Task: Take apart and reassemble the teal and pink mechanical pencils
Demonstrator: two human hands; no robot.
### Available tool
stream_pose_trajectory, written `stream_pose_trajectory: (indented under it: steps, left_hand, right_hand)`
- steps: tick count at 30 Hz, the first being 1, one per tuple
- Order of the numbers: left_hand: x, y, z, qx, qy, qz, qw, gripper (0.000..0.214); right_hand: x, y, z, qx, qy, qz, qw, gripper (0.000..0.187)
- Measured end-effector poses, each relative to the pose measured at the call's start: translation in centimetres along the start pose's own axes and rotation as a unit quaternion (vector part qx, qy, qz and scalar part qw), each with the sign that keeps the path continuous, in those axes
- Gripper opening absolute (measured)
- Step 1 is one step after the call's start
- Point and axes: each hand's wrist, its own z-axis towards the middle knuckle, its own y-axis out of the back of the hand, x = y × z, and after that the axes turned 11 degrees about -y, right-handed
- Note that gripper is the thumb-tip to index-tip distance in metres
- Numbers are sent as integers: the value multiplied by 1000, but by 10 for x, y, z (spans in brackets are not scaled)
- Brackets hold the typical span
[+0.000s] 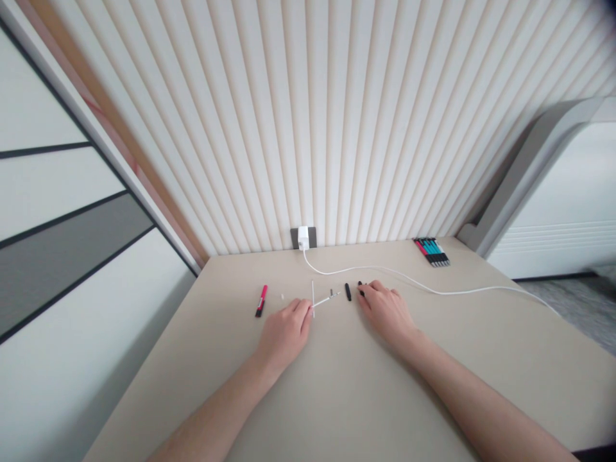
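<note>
My left hand [287, 332] pinches the near end of a slim white pen refill [323, 300], whose tip points right and away from me. A thin whitish rod [313, 292] lies just beyond the left fingertips, crossing behind the refill. My right hand [387, 314] is closed, thumb and fingers around a small black pen part [361, 289] that is partly hidden. Between the hands a short black tube [348, 292] rests on the table. A tiny grey piece [331, 292] sits by the refill. Left of my left hand lies a pink and black pen piece [261, 301].
A row of several pink, teal and black pens [432, 251] lies at the back right of the table [346, 398]. A white cable [433, 291] runs across the back from a charger [303, 238] at the ribbed wall. A small clear bit [282, 296] lies near the pink piece.
</note>
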Motion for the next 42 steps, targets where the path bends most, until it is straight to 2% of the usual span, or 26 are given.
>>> stream_pose_trajectory:
  steps: [9, 23, 31, 42]
  left_hand:
    - [0, -2, 0, 6, 3, 5, 1000, 23]
    - [0, -1, 0, 16, 7, 1, 1000, 23]
    - [0, 0, 0, 20, 8, 1, 1000, 23]
    - [1, -2, 0, 18, 6, 0, 1000, 23]
  right_hand:
    - [1, -6, 5, 29, 13, 16, 999, 29]
    - [9, -4, -1, 7, 45, 56, 997, 26]
    - [10, -7, -2, -37, 86, 50, 994, 30]
    - [5, -13, 3, -62, 106, 58, 991, 22]
